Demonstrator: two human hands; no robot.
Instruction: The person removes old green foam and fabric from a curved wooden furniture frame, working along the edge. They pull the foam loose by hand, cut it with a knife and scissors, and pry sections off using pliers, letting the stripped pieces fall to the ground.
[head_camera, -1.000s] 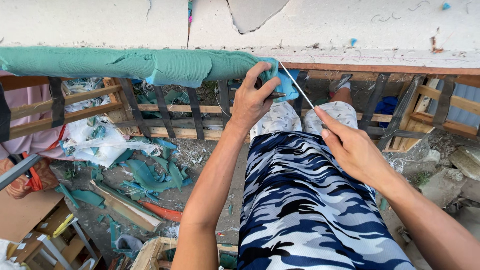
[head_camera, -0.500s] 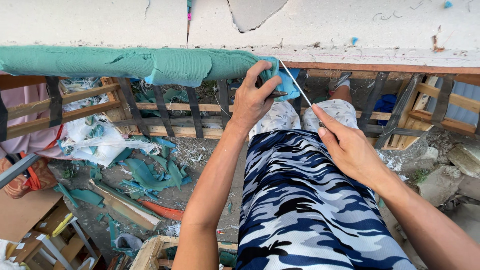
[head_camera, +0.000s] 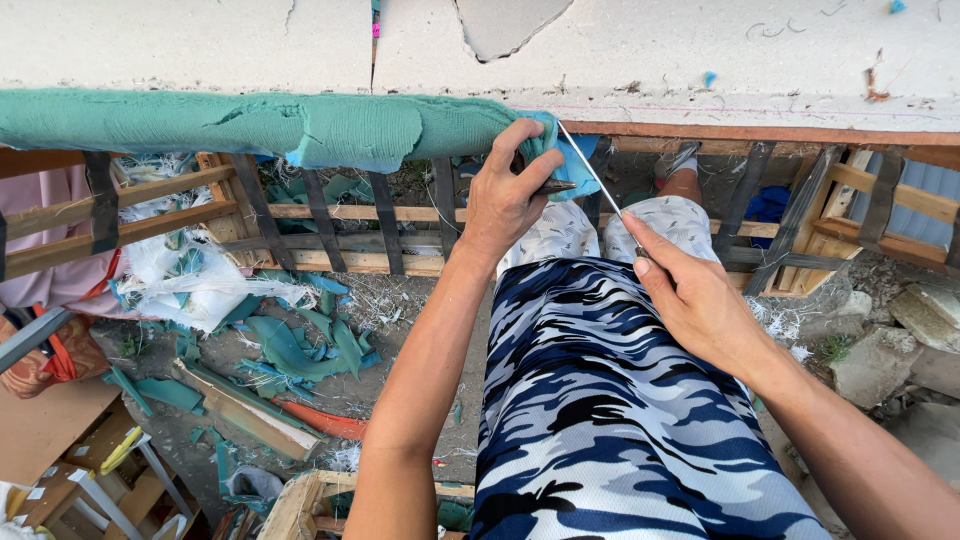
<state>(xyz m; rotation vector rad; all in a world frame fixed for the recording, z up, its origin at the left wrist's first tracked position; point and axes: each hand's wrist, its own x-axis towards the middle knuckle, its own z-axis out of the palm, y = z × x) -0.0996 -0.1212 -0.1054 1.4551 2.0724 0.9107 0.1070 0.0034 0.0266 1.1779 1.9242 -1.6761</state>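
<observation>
My left hand (head_camera: 508, 190) grips the torn end of green fabric (head_camera: 300, 125) that wraps the top rail of a wooden furniture frame (head_camera: 330, 215). My right hand (head_camera: 690, 290) holds a thin metal blade (head_camera: 592, 172) whose tip points up into the fabric edge beside my left fingers. A bit of blue padding (head_camera: 578, 160) shows where the fabric ends. Below my arms are my blue camouflage shirt (head_camera: 620, 400) and white patterned shorts.
Dark webbing straps cross the open frame. Green fabric scraps (head_camera: 290, 350), white stuffing (head_camera: 190, 285) and wood offcuts lie on the ground at left. A cracked pale wall (head_camera: 700, 50) runs above. Stone rubble (head_camera: 890, 340) sits at right.
</observation>
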